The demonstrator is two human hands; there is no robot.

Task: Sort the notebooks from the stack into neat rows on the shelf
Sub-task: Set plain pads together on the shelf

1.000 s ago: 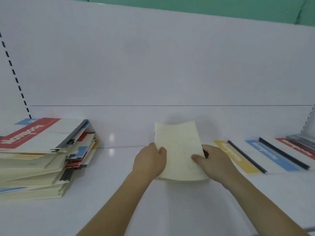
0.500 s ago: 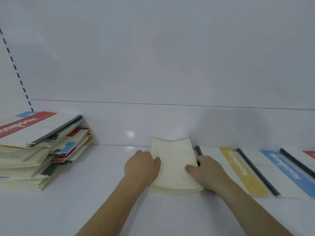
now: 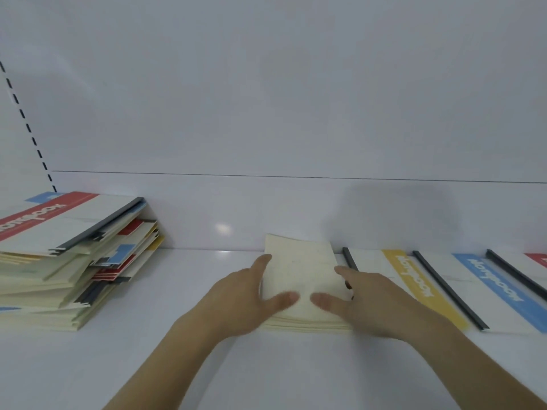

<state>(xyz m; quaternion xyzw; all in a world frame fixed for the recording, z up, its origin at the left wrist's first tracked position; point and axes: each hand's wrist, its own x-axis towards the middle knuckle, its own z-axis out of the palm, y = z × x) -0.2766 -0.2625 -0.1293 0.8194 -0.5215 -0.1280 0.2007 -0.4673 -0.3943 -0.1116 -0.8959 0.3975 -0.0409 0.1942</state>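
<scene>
A cream notebook point(image 3: 302, 279) lies flat on the white shelf point(image 3: 177, 365), face down so only its plain back shows. The person has both hands on it. The left hand point(image 3: 245, 300) rests on its left edge with straight fingers and the thumb lying across the cover. The right hand point(image 3: 367, 300) rests on its right edge the same way. Neither hand has a closed grip; both lie flat and loose on the paper, touching it but not pinching it.

The notebook looks thin, light and bendy. Its far end curls up a little. It would likely flop if lifted by one corner, so it is best held by both long sides, or slid flat along the smooth shelf.

Just right of the notebook lies a row of more notebooks, each with a dark spine. A yellow one point(image 3: 420, 285) is next to it, then a blue one point(image 3: 500, 282), then a bit of a red one point(image 3: 537, 258) at the picture's edge. That makes three in the row that can be seen, plus the cream one.

Well to the left of the notebook sits the stack point(image 3: 65, 261). It is messy and leaning, with a red-striped book on top. It holds many books, too many to count for sure.
</scene>
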